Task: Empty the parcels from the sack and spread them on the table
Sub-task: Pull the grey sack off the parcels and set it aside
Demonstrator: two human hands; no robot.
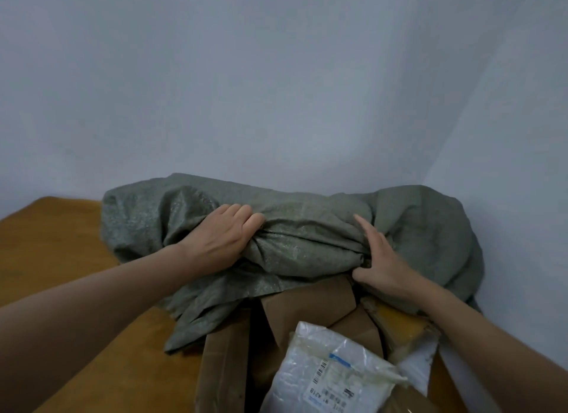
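**Orange worktop against a pale wall: sack mouth toward the person, parcels half out**

The orange-brown worktop runs back to a bare, pale blue-grey wall, and the grey-green woven sack lies slumped across its far side, close to the wall. Its bulk stretches from left to right, while its open end faces the person.

Both hands are on the crumpled middle of the sack. The left hand has its fingers curled down into a bunched ridge of fabric, a closed grip on the cloth. The right hand lies along the same ridge with fingers fairly straight and the thumb tucked under, so its grip appears to be a pinch on a gather of the sack (the fingertips are partly buried in the folds).

The parcels lie on the near side of both hands. Brown paper parcels poke out from under the sack's edge, and a white plastic parcel with a printed label rests on top of them, nearest the camera. Neither hand touches any parcel.

Since the load sits between the hands and the person, the next move probably means lifting the sack up and away toward the wall.
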